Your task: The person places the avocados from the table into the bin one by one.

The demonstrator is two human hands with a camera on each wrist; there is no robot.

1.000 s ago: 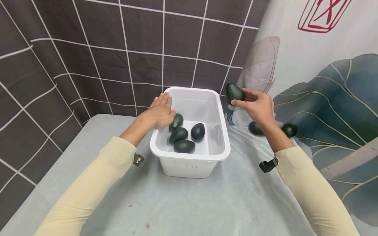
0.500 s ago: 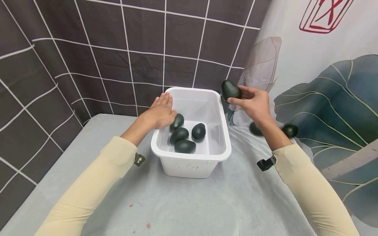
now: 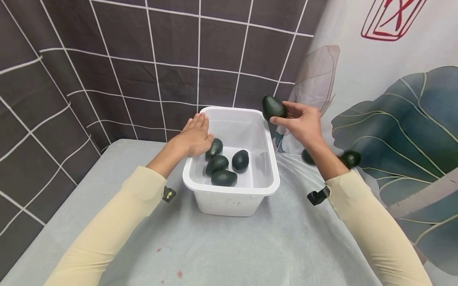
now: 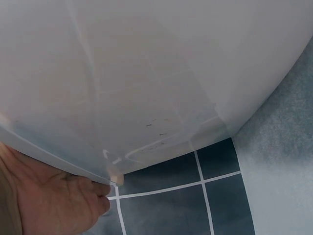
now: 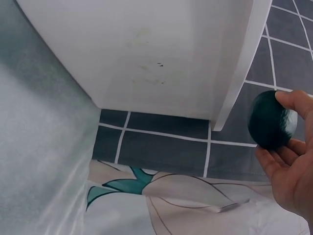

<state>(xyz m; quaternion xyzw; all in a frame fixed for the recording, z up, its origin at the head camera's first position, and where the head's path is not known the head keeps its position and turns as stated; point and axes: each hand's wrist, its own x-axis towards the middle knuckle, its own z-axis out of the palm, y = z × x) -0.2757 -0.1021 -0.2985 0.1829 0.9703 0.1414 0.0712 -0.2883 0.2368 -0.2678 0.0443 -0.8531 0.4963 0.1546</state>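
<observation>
A white plastic tub (image 3: 230, 190) stands on the table with several dark green avocados (image 3: 224, 178) lying in its left and middle part. My left hand (image 3: 195, 135) rests on the tub's left rim, fingers straight; in the left wrist view the hand (image 4: 58, 198) lies along the rim from outside. With thumb and fingers my right hand (image 3: 302, 121) holds another avocado (image 3: 273, 107) up at the tub's back right corner, level with the rim in the head view. The right wrist view shows this avocado (image 5: 271, 120) pinched between thumb and fingertips, beside the tub's outer wall (image 5: 146, 58).
Two more avocados, one of them here (image 3: 350, 159), lie on the table to the right, partly behind my right forearm. A dark tiled-pattern cloth (image 3: 175, 43) hangs behind the tub, and a leaf-patterned cloth (image 3: 400, 115) hangs at the right. Grey-blue cloth covers the table (image 3: 222, 246).
My right hand has moved left with the avocado, from right of the tub to its back right corner. The left hand and the avocados in the tub have stayed put.
</observation>
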